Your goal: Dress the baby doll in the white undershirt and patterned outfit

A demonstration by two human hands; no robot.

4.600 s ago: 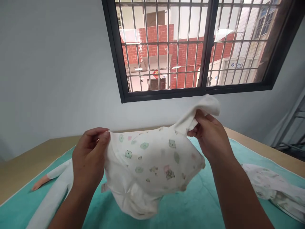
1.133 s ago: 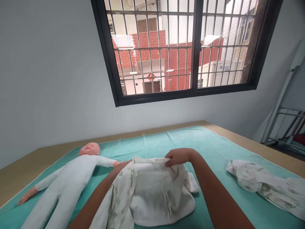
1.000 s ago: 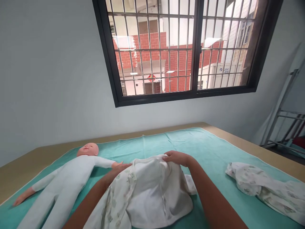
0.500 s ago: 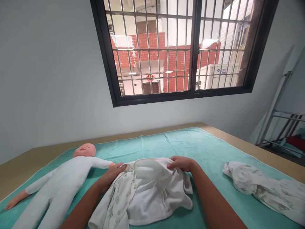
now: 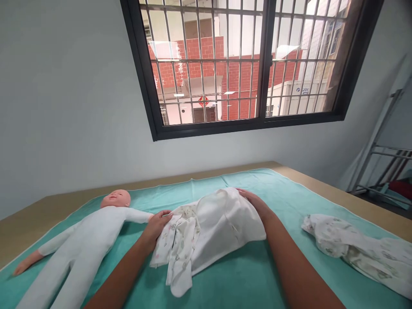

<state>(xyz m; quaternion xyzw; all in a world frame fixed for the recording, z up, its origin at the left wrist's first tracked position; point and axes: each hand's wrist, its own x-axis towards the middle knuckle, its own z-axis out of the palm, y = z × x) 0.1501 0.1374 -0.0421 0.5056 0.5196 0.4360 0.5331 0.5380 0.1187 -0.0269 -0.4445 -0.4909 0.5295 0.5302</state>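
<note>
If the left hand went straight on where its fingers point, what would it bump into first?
The left hand would probably meet the white top first, on its patterned side. Its fingertips seem to touch that edge, though whether any go under the fabric is hard to tell.

Rumpled white garment (image 5: pixel 220 227), small prints at its left, over teal sheet (image 5: pixel 231 283)

A tan table (image 5: pixel 35 214) bears a teal cloth (image 5: pixel 225 281) under a doll (image 5: pixel 86 229) and bunched garment (image 5: pixel 357 249).
</note>
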